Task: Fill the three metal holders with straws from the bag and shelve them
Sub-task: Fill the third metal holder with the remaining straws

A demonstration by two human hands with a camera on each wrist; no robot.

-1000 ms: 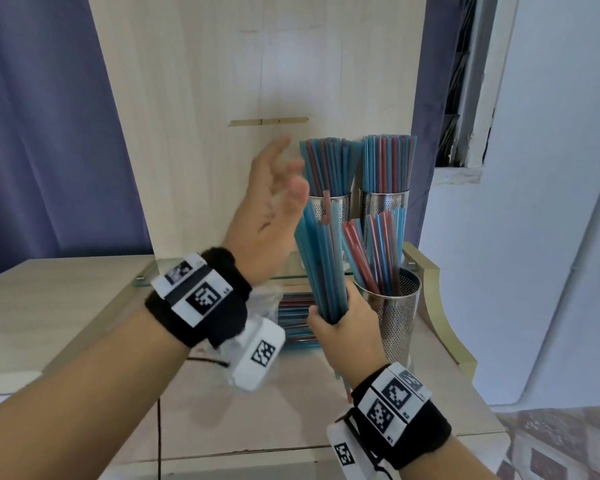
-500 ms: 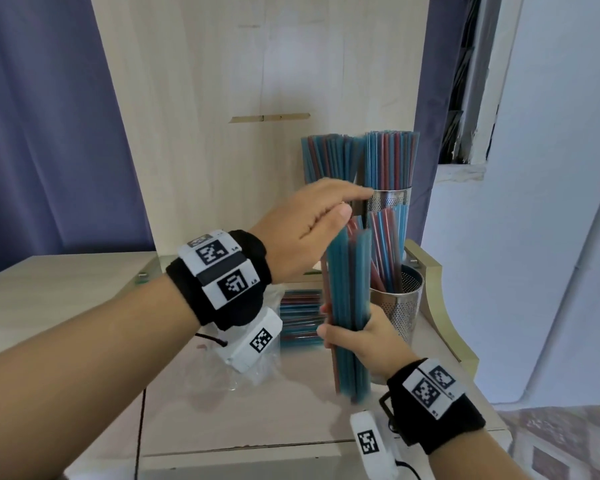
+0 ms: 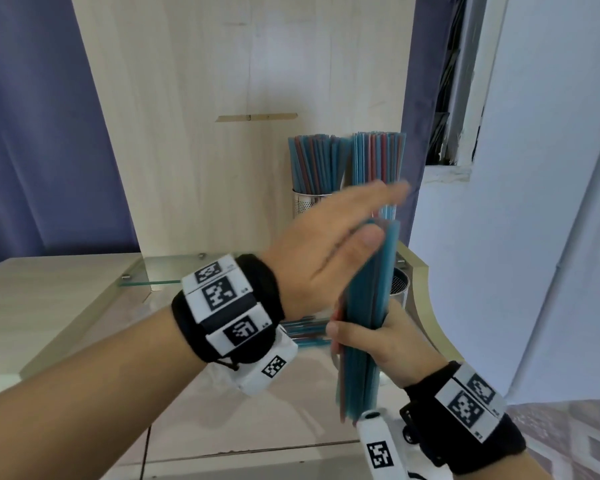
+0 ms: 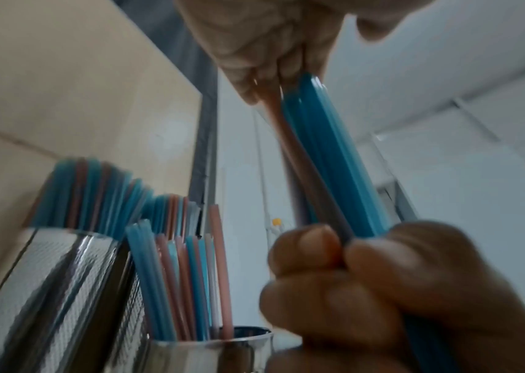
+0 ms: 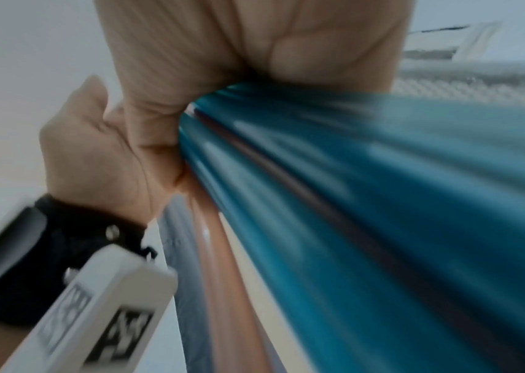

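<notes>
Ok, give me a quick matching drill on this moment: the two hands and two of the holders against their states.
Things:
1. left hand
2. right hand
3. back-left holder
4. near holder

States:
A. only partly filled
B. grips the straw bundle
C. lies flat on the bundle's top ends
D. packed full of straws

Pairs: 1-C, 2-B, 3-D, 4-A

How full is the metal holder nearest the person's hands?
Partly full. The near holder has a few straws and open space beside them, unlike the packed holder behind.

upright blue straw bundle (image 3: 368,306) beside three metal holders (image 3: 400,289).
</notes>
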